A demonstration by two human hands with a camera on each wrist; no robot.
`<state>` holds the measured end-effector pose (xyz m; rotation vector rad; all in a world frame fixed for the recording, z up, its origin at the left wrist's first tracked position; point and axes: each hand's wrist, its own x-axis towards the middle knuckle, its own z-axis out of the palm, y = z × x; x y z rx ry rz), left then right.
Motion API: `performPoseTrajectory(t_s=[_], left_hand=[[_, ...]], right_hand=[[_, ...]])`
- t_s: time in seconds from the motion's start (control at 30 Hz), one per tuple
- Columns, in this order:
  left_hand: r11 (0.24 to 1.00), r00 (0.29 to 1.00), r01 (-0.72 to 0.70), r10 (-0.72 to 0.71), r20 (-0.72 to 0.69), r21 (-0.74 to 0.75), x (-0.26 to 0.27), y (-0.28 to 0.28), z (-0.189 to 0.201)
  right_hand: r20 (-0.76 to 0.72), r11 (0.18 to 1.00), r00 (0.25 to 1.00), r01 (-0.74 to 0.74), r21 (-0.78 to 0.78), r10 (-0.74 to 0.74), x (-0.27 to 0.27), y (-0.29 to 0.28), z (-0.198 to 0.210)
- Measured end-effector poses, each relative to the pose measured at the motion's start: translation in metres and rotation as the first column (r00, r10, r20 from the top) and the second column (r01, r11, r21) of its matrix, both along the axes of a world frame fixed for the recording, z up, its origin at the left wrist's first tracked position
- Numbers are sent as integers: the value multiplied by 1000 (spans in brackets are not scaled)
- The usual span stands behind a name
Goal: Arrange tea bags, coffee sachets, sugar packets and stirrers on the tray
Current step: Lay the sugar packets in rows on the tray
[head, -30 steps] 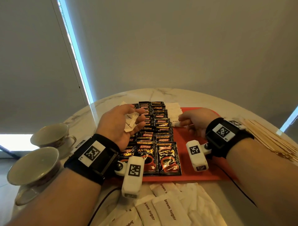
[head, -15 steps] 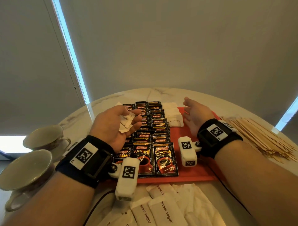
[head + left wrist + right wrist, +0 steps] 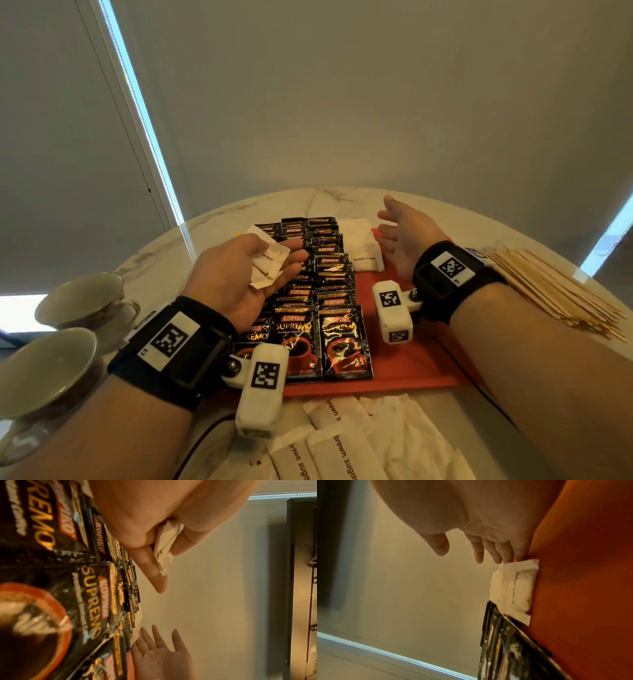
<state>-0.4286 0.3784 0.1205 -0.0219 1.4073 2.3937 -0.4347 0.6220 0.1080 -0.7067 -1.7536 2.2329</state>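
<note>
An orange tray [image 3: 407, 363] carries rows of black Kopiko coffee sachets [image 3: 344, 337] and, to their right at the far end, a short row of white brown-sugar packets [image 3: 364, 255]. My left hand [image 3: 239, 270] hovers over the sachets, palm up, holding a few sugar packets [image 3: 269, 262] between thumb and fingers; the left wrist view shows these held packets [image 3: 164, 545] too. My right hand [image 3: 404, 233] is open with fingers spread, palm turned left, just right of the laid packets [image 3: 515, 586] and holding nothing.
Loose sugar packets [image 3: 346, 445] lie on the marble table [image 3: 212, 226] in front of the tray. A pile of wooden stirrers [image 3: 555, 291] lies at the right. Two teacups [image 3: 51, 370] on saucers stand at the left.
My right hand let go of the sugar packet it was laying down, then lifted and opened beside the row. The left hand kept its packets.
</note>
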Motion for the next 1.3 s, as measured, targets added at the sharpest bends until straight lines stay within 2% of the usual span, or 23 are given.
performPoseTrajectory(t_s=[0.13, 0.2, 0.27, 0.37, 0.43, 0.5, 0.57, 0.63, 0.73, 0.83, 1.0, 1.1, 1.23, 1.3], left_hand=[[1000, 1000, 8, -9, -9, -19, -1, 1, -1], [999, 1000, -9, 9, -11, -32, -2, 0, -2], [998, 1000, -26, 25, -16, -48, -2, 0, -2], [998, 998, -36, 33, -47, -54, -1, -2, -1], [995, 996, -51, 45, -73, -83, -1, -4, -1], [992, 996, -55, 46, -76, -110, -1, -6, -2], [989, 996, -39, 28, -82, -140, -2, -6, -3], [983, 996, -29, 13, -93, -180, -2, -6, -3], [978, 992, -45, 19, -125, -205, -1, -4, -3], [979, 990, -85, 62, -124, -186, -2, -6, -2], [979, 988, -146, 138, -63, -146, -5, -6, -3], [983, 990, -135, 130, -50, -122, -4, -5, -2], [991, 992, -123, 121, -31, -48, -4, -5, -1], [993, 993, -116, 116, -7, 37, -5, -5, 0]], right_hand=[[-91, 982, 996, 2, 191, 16, 10, -14, 7], [-159, 966, 983, -50, 253, 92, 18, -32, 13], [-189, 956, 960, -155, 250, 205, 27, -53, 18], [-140, 869, 904, -332, 366, 404, 36, -73, 20], [-94, 822, 887, -373, 431, 452, 40, -79, 18], [-116, 843, 894, -356, 403, 433, 40, -80, 15], [-178, 907, 903, -345, 244, 391, 39, -81, 13], [-225, 935, 909, -326, 141, 351, 38, -83, 12], [-248, 942, 913, -287, 176, 324, 36, -83, 9], [-239, 924, 902, -310, 226, 361, 35, -84, 9], [-207, 904, 897, -331, 272, 390, 36, -83, 13], [-194, 903, 902, -326, 281, 386, 38, -84, 17], [-220, 938, 926, -256, 234, 308, 36, -74, 24], [-225, 959, 944, -199, 200, 243, 34, -60, 27]])
